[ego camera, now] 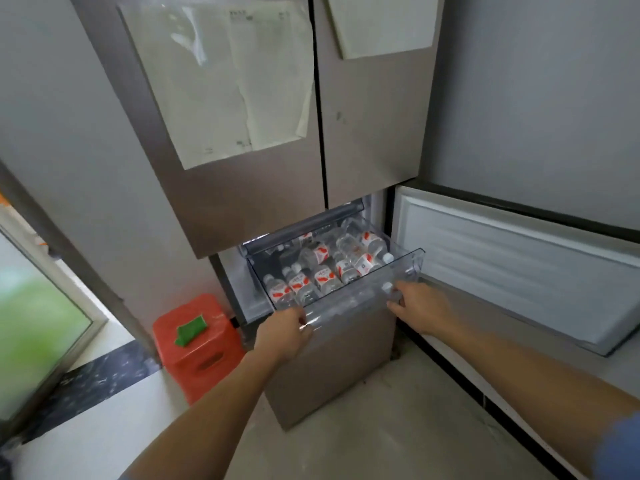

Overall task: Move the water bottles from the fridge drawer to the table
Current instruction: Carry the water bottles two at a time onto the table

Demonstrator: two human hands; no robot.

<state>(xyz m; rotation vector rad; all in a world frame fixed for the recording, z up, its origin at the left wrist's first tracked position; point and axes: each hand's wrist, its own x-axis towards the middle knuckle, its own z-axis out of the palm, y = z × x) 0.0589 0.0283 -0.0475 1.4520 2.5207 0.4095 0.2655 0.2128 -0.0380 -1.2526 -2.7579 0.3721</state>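
Note:
A clear plastic fridge drawer [408, 263] stands pulled out below the fridge's two upper doors. Several small water bottles [323, 277] with red-and-white labels lie on their sides inside it. My left hand [285, 332] grips the drawer's front rim near its left corner, fingers curled over the edge. My right hand [420, 306] grips the same front rim near its right corner. No table is in view.
The lower fridge door [512, 268] hangs open to the right, its white inner lining facing up. An orange plastic stool [197, 344] with a green cloth on it stands left of the fridge. Papers [225, 81] cover the upper doors. A window is at far left.

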